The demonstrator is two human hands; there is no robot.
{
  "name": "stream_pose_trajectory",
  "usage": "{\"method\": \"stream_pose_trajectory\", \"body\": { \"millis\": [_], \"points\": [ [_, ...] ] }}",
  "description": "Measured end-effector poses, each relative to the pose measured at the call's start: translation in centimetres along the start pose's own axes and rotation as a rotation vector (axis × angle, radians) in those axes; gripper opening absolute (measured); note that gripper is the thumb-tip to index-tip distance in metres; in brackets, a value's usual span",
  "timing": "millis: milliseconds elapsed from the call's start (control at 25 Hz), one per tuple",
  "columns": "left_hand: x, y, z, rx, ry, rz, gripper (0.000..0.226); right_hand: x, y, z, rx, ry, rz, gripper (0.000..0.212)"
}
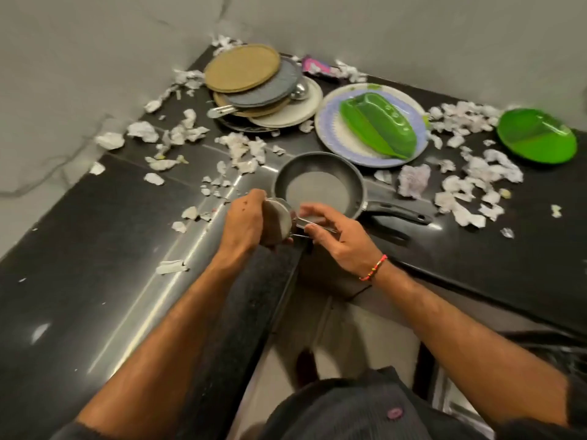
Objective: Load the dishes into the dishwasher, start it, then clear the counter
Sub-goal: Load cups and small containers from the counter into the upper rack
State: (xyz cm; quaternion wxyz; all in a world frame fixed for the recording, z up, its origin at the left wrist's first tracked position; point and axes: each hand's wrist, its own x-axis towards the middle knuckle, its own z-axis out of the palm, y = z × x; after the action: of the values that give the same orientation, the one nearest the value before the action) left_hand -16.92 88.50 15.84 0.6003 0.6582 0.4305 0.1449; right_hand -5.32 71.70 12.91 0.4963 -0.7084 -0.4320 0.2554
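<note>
Both hands (244, 217) (336, 236) around steel strainer (278, 222) beside pan (317, 182)

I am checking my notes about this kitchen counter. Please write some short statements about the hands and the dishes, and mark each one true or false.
1. The left hand grips a small steel strainer. True.
2. The frying pan holds food. False: it looks empty.
3. The green leaf-shaped dish lies on the patterned plate. True.
4. The right hand rests on the frying pan's handle. False: it pinches the strainer's wire handle.
5. Torn paper scraps litter the counter. True.
</note>
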Motion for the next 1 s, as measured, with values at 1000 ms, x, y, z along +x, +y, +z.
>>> {"method": "stream_pose_trajectory", "body": {
  "millis": [1000],
  "points": [
    [-39.6,-8.0,61.5,0.677,-1.315,0.091,0.041,-67.5,17.4,-23.8,0.940,1.505,0.638,0.022]
  ]
}}
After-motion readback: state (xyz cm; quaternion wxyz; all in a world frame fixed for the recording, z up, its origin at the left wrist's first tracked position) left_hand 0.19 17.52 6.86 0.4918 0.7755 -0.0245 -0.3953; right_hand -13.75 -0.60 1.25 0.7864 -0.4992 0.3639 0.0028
